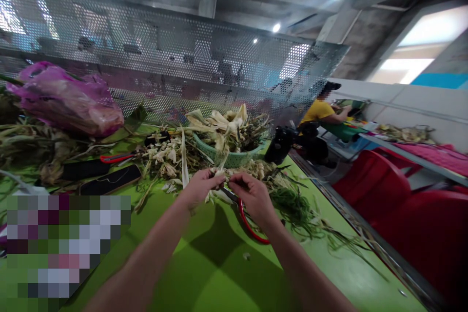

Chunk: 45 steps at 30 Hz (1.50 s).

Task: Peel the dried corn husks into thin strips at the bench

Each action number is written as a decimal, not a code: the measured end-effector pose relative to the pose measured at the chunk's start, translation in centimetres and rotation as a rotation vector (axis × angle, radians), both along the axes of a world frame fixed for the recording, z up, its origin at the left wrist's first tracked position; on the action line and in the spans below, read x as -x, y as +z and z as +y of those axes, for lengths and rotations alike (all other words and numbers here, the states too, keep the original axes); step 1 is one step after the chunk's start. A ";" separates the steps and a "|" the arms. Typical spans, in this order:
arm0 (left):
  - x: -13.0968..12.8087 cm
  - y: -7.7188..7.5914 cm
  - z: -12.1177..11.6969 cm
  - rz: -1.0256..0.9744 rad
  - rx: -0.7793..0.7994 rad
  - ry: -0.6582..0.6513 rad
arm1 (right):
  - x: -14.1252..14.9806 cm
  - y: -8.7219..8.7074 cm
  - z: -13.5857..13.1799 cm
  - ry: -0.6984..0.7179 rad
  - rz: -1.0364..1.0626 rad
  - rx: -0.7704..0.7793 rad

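My left hand (pixel 199 186) is closed in a pinch on a small pale piece of dried husk (pixel 220 171), just above the green table. Close to it, my right hand (pixel 252 194) has its thumb and fingers pressed together at the other side of the same piece. Exactly how the fingertips grip it is too small to tell. A pair of scissors with red handles (pixel 248 228) lies on the table under my right hand, partly hidden by it. Right behind my hands stands a green plastic basket (pixel 234 158) heaped with dry husks (pixel 226 124).
Loose dried plant bits (pixel 168 156) and green fibres (pixel 296 207) surround the basket. A black bottle-like object (pixel 280 144) stands right. Left are a dark phone-like slab (pixel 109 180), a red-handled tool (pixel 119 157) and a purple bag (pixel 69 100). A perforated metal screen (pixel 157 58) and a seated person (pixel 318 112) are beyond.
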<state>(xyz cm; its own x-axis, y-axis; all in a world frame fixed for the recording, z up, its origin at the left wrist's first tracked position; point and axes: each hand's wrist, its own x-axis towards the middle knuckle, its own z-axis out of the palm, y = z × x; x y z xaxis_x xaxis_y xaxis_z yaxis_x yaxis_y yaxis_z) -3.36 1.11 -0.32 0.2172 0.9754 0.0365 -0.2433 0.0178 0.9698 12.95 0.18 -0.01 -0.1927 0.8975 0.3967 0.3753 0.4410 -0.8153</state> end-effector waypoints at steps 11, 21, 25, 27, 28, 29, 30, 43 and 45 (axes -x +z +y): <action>0.4 -0.5 0.7 0.014 0.025 0.048 | 0.4 -0.5 -0.2 -0.039 0.037 -0.044; 0.3 -0.8 0.8 0.135 -0.179 0.076 | 0.5 -0.5 0.1 0.142 0.300 0.381; 0.0 -0.4 0.6 -0.012 -0.078 0.115 | 0.4 -0.9 0.3 0.097 0.258 0.301; -0.3 -0.4 0.4 -0.110 0.003 0.147 | 0.4 -1.2 0.5 0.056 0.207 0.228; -0.5 -0.5 0.3 -0.169 0.053 0.164 | 0.5 -1.4 0.5 0.039 0.190 0.199; -0.7 -0.6 0.2 -0.234 0.103 0.183 | 0.5 -1.7 0.6 0.025 0.182 0.177; -0.9 -0.8 0.2 -0.297 0.147 0.195 | 0.6 -1.9 0.6 0.015 0.184 0.162; 0.9 0.4 0.6 -0.087 -0.079 0.094 | 0.9 -1.1 0.1 0.069 0.558 0.391; 1.1 0.5 0.7 -0.021 -0.150 0.083 | 1.0 -0.9 0.0 0.110 0.613 0.443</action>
